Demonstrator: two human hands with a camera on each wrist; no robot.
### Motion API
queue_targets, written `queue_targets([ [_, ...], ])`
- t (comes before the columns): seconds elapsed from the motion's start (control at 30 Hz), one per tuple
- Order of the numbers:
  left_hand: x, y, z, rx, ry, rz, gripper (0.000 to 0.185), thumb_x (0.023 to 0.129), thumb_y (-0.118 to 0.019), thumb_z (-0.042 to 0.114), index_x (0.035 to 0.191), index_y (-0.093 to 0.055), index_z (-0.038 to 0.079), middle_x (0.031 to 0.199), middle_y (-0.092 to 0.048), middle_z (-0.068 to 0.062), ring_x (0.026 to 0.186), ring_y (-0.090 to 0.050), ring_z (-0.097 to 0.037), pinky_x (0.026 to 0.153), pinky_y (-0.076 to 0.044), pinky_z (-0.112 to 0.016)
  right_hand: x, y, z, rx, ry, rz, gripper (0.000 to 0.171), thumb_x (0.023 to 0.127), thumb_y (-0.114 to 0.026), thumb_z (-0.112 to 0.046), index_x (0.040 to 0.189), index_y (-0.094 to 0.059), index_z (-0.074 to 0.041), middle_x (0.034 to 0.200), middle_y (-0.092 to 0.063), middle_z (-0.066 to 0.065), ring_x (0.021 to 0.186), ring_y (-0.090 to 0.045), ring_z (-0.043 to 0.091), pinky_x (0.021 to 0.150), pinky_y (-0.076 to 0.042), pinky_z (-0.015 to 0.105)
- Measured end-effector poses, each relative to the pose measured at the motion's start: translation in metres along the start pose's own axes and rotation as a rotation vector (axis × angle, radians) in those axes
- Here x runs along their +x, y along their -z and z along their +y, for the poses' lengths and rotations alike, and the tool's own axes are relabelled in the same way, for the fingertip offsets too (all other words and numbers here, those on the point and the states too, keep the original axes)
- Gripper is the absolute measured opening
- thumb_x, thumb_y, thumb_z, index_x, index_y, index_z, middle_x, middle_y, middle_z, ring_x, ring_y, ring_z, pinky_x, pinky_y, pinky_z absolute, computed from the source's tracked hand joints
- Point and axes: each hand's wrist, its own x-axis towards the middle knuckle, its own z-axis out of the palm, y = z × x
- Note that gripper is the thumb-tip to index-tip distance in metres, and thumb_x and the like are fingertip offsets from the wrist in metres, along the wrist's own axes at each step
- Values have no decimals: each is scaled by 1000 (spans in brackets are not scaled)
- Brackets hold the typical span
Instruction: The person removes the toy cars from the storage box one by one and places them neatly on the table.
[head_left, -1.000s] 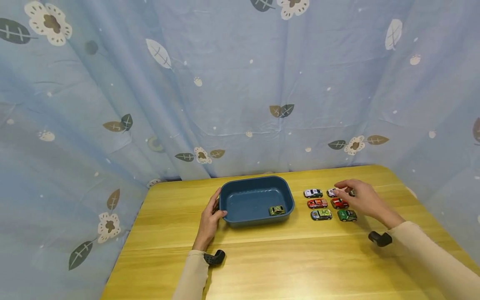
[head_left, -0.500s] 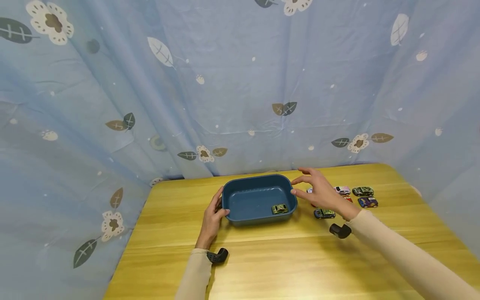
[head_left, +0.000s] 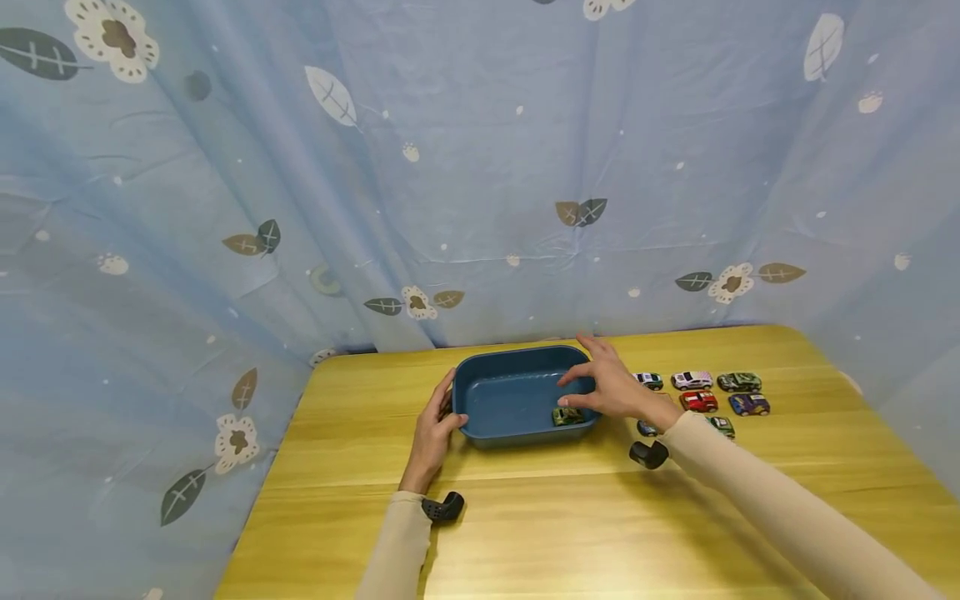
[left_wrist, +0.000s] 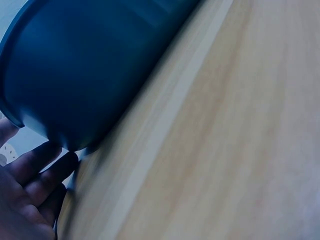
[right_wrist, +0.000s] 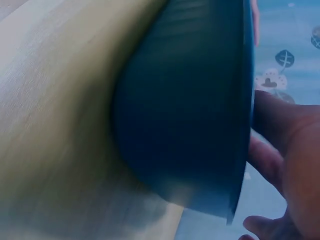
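A dark blue rectangular bin (head_left: 517,440) stands on the table. My left hand (head_left: 432,435) holds its left end, thumb at the rim and fingers against the outer wall; the left wrist view shows these fingers (left_wrist: 47,172) by the bin's side. Over the right end reaches my right hand (head_left: 611,385), thumb and forefinger apart inside the bin. Just below the thumb lies a green camouflage toy car (head_left: 567,417) on the bin floor. Whether the thumb touches it, I cannot tell. In the right wrist view the bin wall (right_wrist: 185,110) hides the fingertips.
Right of the bin, several toy cars stand in rows, among them a white-pink one (head_left: 692,380), a camouflage one (head_left: 738,382), a red one (head_left: 699,402) and a purple one (head_left: 749,404). My right forearm partly covers others. A patterned blue curtain (head_left: 480,167) hangs behind the table.
My right hand has moved left from the toy car rows to over the bin's right end, its fingers now inside. The left hand has stayed at the bin.
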Motion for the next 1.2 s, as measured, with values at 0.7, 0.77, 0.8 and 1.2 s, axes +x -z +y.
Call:
queue_targets([
  [0.7,0,-1,0,-12,-3,1,82,90,-62,9,167,-39,28,160,-54,-12,145,-56,-32,115,-45,-52,3,-13,-6,-113,-30,-51,28,69,-100,-28,93,-88,-19,172,-22,31,154,-21,61,118,-24,77],
  [0.77,1,-2,0,-7,4,1,83,90,-62,10,167,-38,29,160,-54,-11,145,-56,-32,115,-45,-52,5,-13,-7,-140,-37,-56,27,68,-100,-28,91,-88,-21,172,-22,30,154,-22,61,118,-27,76],
  [0.8,1,-2,-1,-6,1,2,83,90,-61,10,167,-38,29,160,-54,-11,144,-56,-32,115,-45,-51,5,-13,-7,-154,-41,-59,26,68,-101,-27,90,-88,-23,172,-22,30,154,-23,60,117,-28,75],
  [1.2,0,1,-2,-3,-8,4,82,90,-62,10,167,-38,25,159,-54,-16,142,-58,-36,112,-48,-50,9,-14,-13,-209,-118,-140,22,71,-98,-19,89,-88,-26,177,-13,23,157,-19,57,114,-34,74],
])
